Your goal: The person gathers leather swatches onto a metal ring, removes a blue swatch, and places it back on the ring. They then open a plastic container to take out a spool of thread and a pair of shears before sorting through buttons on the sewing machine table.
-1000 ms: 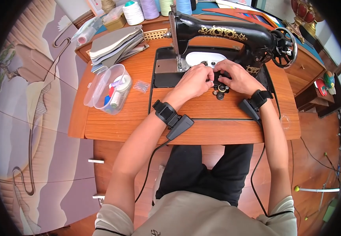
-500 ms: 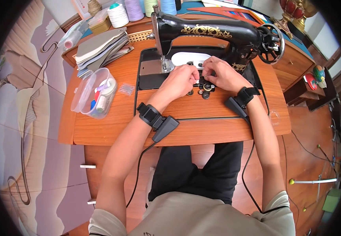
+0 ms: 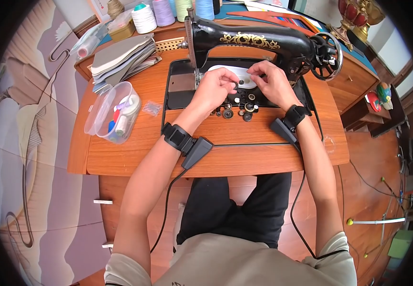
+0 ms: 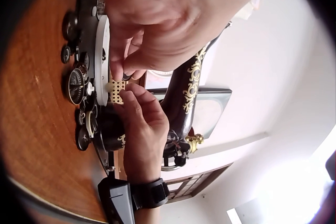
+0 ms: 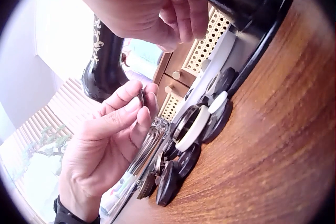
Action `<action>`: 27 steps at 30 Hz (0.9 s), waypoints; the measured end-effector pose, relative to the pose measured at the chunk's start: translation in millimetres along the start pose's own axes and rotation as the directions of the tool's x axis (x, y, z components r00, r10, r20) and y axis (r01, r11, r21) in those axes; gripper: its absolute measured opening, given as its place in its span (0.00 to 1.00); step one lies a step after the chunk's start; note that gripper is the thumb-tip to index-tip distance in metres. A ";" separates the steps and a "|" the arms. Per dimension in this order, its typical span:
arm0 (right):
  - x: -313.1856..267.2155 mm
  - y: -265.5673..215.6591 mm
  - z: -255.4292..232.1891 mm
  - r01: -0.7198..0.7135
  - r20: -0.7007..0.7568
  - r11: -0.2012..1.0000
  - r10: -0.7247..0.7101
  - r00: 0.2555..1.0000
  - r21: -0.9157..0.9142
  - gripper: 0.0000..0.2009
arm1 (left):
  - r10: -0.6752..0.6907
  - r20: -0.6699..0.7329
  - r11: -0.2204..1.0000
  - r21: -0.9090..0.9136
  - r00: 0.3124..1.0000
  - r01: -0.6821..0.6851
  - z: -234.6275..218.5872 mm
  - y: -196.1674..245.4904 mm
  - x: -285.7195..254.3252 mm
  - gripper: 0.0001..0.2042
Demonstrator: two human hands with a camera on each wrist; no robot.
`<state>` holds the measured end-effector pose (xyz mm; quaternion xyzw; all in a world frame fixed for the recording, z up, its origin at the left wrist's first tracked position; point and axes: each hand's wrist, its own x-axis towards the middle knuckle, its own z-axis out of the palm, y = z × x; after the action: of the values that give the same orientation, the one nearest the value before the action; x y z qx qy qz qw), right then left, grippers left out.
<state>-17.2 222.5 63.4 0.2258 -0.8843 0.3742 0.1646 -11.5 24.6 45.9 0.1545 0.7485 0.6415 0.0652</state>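
My left hand (image 3: 212, 88) pinches a dark round button (image 5: 140, 98) between thumb and fingertips, at the near edge of a white oval tray (image 3: 232, 70). A small black button (image 3: 241, 82) lies in the tray. Over the tray's right end is my right hand (image 3: 274, 85), its fingers loosely bent and no object visible between them. Several loose buttons (image 3: 228, 114), mostly dark, lie in front of the tray on the machine bed and wood. Among them are a cream-rimmed button (image 5: 192, 129) and a small white one (image 5: 218, 102).
A black sewing machine (image 3: 249, 40) with gold ornament arches behind the tray. Left on the wooden table (image 3: 135, 159) stand an open clear box (image 3: 129, 97) of sewing supplies, a small plastic bag (image 3: 152, 108) and stacked fabric swatches (image 3: 120, 59). Thread cones (image 3: 143, 20) line the back.
Both hands have come up from among the buttons to the tray, uncovering more of the pile. The left now shows a dark button in its fingertips. The head view has shifted slightly.
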 end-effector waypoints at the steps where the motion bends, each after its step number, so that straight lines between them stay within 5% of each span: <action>1: -0.6 2.6 -0.4 0.001 0.000 1.000 -0.001 1.000 -0.001 0.06 | 0.004 -0.036 0.997 -0.079 0.999 -0.006 0.5 1.5 -0.1 0.06; 8: -3.9 -13.8 -5.1 -0.007 0.163 1.000 0.009 0.987 -0.009 0.06 | 0.049 -0.105 0.986 -0.152 0.993 -0.065 0.6 7.1 -1.6 0.11; 10: -4.6 -18.6 -8.6 0.018 0.321 0.999 -0.003 0.947 -0.044 0.08 | 0.078 -0.133 0.995 -0.043 0.988 -0.085 -0.4 6.3 0.4 0.15; 15: -7.9 -18.7 -12.8 -0.009 0.418 0.999 0.027 0.908 -0.044 0.11 | 0.136 -0.153 0.985 0.127 0.979 -0.117 0.0 -10.2 4.9 0.20; 18: -10.2 -10.5 -10.3 0.117 0.420 0.990 -0.072 0.905 -0.081 0.14 | 0.177 -0.131 0.962 0.234 0.975 -0.143 -1.2 -11.9 2.9 0.22; 27: -7.0 -13.3 -9.5 -0.051 0.499 0.999 0.035 0.866 0.018 0.09 | 0.140 -0.030 0.860 0.499 0.990 -0.107 -3.9 -4.3 -5.5 0.16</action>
<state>-3.2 223.2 74.4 0.2974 -0.8957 0.3205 -0.0810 -8.1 18.7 41.8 0.1927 0.8784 0.4352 -0.0426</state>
